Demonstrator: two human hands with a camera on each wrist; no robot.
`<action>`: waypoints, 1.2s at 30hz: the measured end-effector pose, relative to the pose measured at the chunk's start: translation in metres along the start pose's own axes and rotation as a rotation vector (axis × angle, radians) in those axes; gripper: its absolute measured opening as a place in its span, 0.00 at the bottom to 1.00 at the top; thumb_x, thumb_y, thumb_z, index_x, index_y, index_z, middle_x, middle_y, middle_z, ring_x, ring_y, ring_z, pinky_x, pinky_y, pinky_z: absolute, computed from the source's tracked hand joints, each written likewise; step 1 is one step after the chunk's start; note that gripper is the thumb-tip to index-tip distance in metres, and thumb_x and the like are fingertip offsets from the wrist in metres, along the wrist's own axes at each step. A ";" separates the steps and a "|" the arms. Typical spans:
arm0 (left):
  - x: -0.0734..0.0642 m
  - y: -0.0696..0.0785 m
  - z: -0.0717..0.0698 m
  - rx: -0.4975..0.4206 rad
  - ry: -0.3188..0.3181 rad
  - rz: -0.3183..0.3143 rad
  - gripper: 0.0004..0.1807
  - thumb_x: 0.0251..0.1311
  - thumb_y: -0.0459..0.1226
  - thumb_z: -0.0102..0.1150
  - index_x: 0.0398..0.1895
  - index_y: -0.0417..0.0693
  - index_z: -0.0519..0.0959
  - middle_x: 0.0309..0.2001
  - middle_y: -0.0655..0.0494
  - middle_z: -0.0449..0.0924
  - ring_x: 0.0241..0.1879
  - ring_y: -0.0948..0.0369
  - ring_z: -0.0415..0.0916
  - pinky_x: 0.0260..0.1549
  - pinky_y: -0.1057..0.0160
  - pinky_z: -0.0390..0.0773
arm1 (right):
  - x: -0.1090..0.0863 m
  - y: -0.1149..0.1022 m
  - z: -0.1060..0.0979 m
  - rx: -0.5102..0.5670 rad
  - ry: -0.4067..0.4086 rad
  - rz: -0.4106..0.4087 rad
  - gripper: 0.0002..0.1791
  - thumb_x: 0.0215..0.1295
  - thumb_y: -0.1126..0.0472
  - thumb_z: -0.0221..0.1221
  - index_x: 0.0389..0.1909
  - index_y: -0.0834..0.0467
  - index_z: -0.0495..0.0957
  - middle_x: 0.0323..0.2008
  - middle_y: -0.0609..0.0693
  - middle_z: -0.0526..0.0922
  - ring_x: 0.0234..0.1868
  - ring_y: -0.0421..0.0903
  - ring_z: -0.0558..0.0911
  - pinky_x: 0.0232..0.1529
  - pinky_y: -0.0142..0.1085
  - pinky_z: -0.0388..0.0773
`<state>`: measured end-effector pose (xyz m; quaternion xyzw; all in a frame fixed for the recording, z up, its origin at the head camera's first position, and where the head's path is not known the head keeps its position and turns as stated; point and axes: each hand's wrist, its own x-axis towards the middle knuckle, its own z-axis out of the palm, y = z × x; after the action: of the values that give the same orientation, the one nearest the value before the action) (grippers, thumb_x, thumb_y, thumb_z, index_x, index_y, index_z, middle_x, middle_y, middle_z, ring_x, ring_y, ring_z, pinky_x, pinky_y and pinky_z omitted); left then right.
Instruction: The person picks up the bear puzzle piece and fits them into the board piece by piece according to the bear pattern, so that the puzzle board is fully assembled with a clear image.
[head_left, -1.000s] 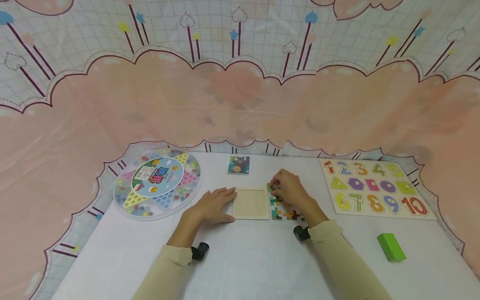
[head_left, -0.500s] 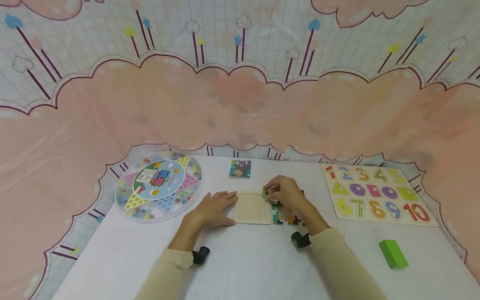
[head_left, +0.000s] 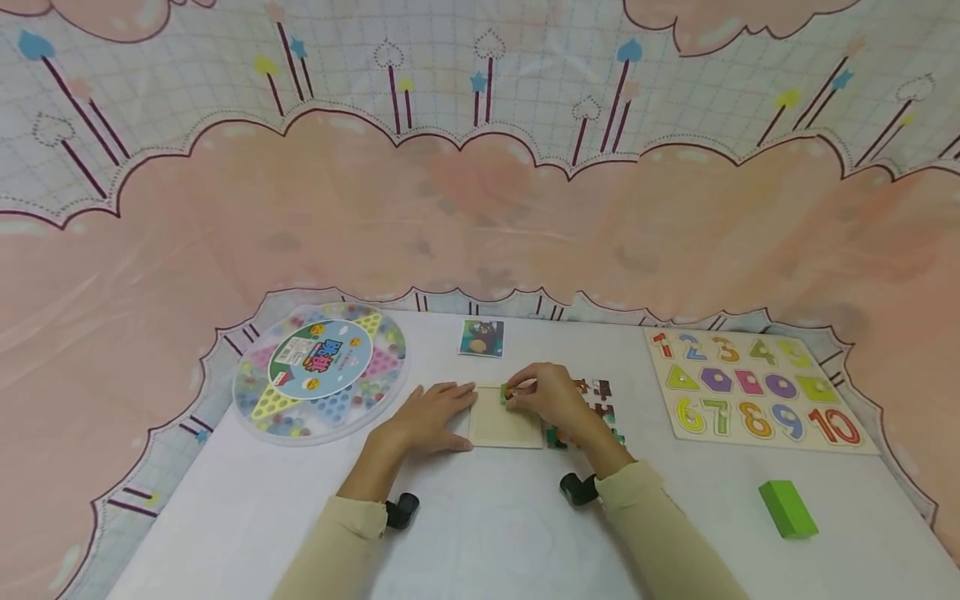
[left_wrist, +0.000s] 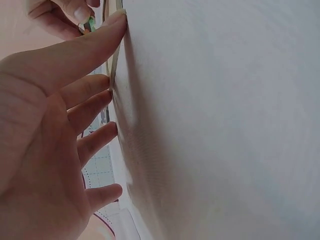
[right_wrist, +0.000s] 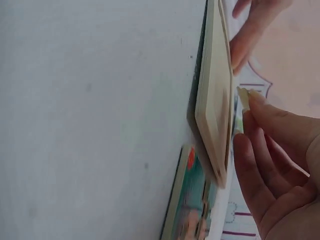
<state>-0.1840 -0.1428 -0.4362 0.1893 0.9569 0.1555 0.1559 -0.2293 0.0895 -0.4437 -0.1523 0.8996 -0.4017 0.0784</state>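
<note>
A shallow wooden puzzle tray point(head_left: 506, 427) lies on the white table with its inside bare. My left hand point(head_left: 427, 418) rests at the tray's left side, thumb and fingertips against the edge, fingers spread. Over the tray's far part, my right hand point(head_left: 553, 400) pinches a small green-edged puzzle piece point(head_left: 505, 393) between thumb and fingertips. In the right wrist view that puzzle piece point(right_wrist: 243, 98) is seen from its pale side, above the tray point(right_wrist: 212, 100). Several loose puzzle pieces point(head_left: 603, 390) lie right of the tray, partly hidden under my right hand and forearm.
A bear picture card point(head_left: 482, 338) lies behind the tray. At the left is a round Chinese checkers box point(head_left: 321, 371) with coloured marbles. A number-and-shape board point(head_left: 757, 390) lies at the right, a green block point(head_left: 787, 508) nearer. A patterned cloth point(head_left: 480, 217) hangs behind.
My right hand has moved left from the loose pieces to over the tray, carrying the puzzle piece. More loose pieces now show on the right. My left hand stays at the tray edge.
</note>
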 end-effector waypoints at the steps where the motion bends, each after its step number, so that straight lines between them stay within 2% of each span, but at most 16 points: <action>1: 0.000 0.000 0.000 0.003 0.001 0.001 0.42 0.59 0.50 0.71 0.76 0.53 0.67 0.81 0.58 0.60 0.81 0.48 0.54 0.77 0.30 0.48 | 0.001 -0.001 0.002 -0.005 0.001 -0.003 0.10 0.56 0.61 0.74 0.40 0.54 0.90 0.47 0.52 0.88 0.35 0.40 0.82 0.36 0.31 0.79; 6: 0.001 0.001 0.000 0.004 0.006 0.003 0.43 0.58 0.50 0.71 0.76 0.53 0.67 0.80 0.58 0.60 0.81 0.48 0.54 0.77 0.30 0.49 | 0.006 -0.005 0.012 -0.047 -0.008 -0.031 0.10 0.55 0.60 0.75 0.39 0.55 0.90 0.47 0.53 0.88 0.38 0.42 0.79 0.39 0.32 0.75; 16: 0.000 0.000 0.001 0.001 0.001 -0.001 0.43 0.59 0.51 0.71 0.77 0.54 0.66 0.81 0.59 0.59 0.81 0.49 0.54 0.77 0.31 0.47 | 0.015 -0.011 0.021 -0.021 -0.014 -0.039 0.08 0.55 0.61 0.75 0.37 0.56 0.90 0.44 0.53 0.88 0.43 0.45 0.84 0.47 0.39 0.81; 23: 0.001 -0.002 0.001 0.000 0.004 0.011 0.44 0.59 0.52 0.71 0.78 0.55 0.65 0.81 0.58 0.58 0.81 0.48 0.53 0.77 0.30 0.47 | 0.019 -0.014 0.026 -0.048 -0.005 -0.023 0.08 0.55 0.60 0.75 0.36 0.56 0.91 0.44 0.53 0.89 0.53 0.52 0.84 0.60 0.47 0.80; 25: 0.002 -0.002 0.000 -0.005 0.005 0.012 0.44 0.59 0.52 0.71 0.78 0.55 0.65 0.81 0.58 0.59 0.81 0.48 0.53 0.77 0.29 0.47 | 0.020 -0.015 0.027 -0.065 -0.002 -0.014 0.08 0.55 0.60 0.74 0.36 0.56 0.91 0.43 0.53 0.89 0.51 0.51 0.84 0.58 0.47 0.80; 27: 0.002 -0.002 -0.001 -0.015 0.008 0.010 0.44 0.59 0.51 0.71 0.78 0.55 0.65 0.81 0.58 0.59 0.81 0.48 0.53 0.77 0.29 0.46 | 0.021 -0.016 0.028 -0.084 -0.001 -0.004 0.08 0.56 0.60 0.74 0.36 0.56 0.91 0.42 0.52 0.89 0.46 0.48 0.84 0.51 0.41 0.82; 31: 0.001 -0.001 -0.002 -0.038 0.017 0.009 0.43 0.58 0.50 0.72 0.77 0.54 0.66 0.80 0.56 0.60 0.81 0.48 0.53 0.77 0.29 0.46 | 0.023 -0.018 0.027 -0.108 -0.010 -0.001 0.08 0.56 0.61 0.74 0.37 0.58 0.91 0.38 0.52 0.88 0.36 0.42 0.80 0.39 0.32 0.77; 36: 0.001 0.000 -0.002 -0.033 0.005 0.019 0.42 0.59 0.49 0.71 0.76 0.58 0.67 0.80 0.55 0.60 0.81 0.47 0.53 0.76 0.28 0.45 | 0.024 -0.018 0.024 -0.081 -0.058 0.015 0.09 0.56 0.64 0.73 0.39 0.60 0.90 0.41 0.53 0.85 0.39 0.43 0.82 0.42 0.33 0.81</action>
<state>-0.1852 -0.1429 -0.4342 0.1956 0.9527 0.1734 0.1550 -0.2415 0.0536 -0.4466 -0.1602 0.9136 -0.3599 0.1012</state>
